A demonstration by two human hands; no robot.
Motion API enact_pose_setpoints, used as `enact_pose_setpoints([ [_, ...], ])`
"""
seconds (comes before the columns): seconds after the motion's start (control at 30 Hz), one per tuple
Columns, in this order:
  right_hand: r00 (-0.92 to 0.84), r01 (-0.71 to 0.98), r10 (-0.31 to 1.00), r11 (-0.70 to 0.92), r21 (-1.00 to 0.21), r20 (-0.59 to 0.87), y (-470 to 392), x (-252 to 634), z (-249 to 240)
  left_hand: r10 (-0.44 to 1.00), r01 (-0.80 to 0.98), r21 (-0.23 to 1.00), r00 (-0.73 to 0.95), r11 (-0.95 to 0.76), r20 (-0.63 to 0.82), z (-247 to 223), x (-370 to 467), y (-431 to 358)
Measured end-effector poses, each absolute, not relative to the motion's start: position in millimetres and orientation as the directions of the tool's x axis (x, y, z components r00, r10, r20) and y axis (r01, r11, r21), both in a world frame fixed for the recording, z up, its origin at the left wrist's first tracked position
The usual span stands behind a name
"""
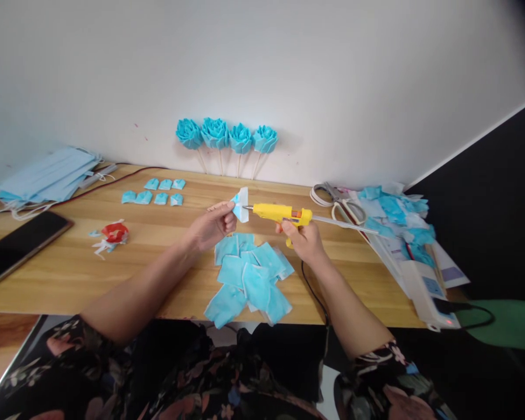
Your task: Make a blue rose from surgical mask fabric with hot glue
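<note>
Between the fingertips of my left hand (216,224) is a small folded piece of blue and white mask fabric (242,205). My right hand (304,238) grips a yellow hot glue gun (280,213), a clear glue stick (341,222) jutting from its back. The gun's metal nozzle points left and meets the fabric, or comes very close; I cannot tell which. Below both hands lies a loose pile of blue fabric squares (254,277). Several folded blue petals (143,197) sit in two rows to the left.
Several blue fabric roses (214,133) on sticks lean against the wall. Stacked face masks (48,175), a phone (21,248) and a red crumpled wrapper (115,233) are left. Right are scissors (349,211), a tape roll (322,195), fabric scraps (394,207) and a power strip (426,294).
</note>
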State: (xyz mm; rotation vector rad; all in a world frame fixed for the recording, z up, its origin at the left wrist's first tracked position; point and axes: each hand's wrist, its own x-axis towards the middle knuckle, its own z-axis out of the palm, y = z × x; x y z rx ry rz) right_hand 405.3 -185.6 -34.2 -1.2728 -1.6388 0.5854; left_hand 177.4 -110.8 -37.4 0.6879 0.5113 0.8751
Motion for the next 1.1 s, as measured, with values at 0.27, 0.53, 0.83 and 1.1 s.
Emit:
enact_pose_setpoints([
  [0.27,-0.049,0.509,0.958,0.269,-0.817,0.284,-191.8,404.7,-30.4,0.823,-0.555,0.697,0.561,0.453,-0.088,-37.0,175.4,-110.0],
  [0.53,0.175,0.342,0.966,0.122,-0.932,0.190,-176.9,415.2,-38.5,0.856,-0.647,0.639,0.516,0.416,-0.035,-33.1,170.6,-106.0],
  [0.83,0.474,-0.023,0.814,-0.369,-0.929,-0.335,-228.5,503.7,-15.8,0.853,-0.610,0.674,0.518,0.416,-0.058,-29.1,171.5,-107.3],
  [1.1,0.503,0.062,0.793,-0.429,-0.901,-0.343,-247.4,522.5,-33.4,0.857,-0.577,0.704,0.508,0.414,-0.087,-28.3,172.0,-109.1],
])
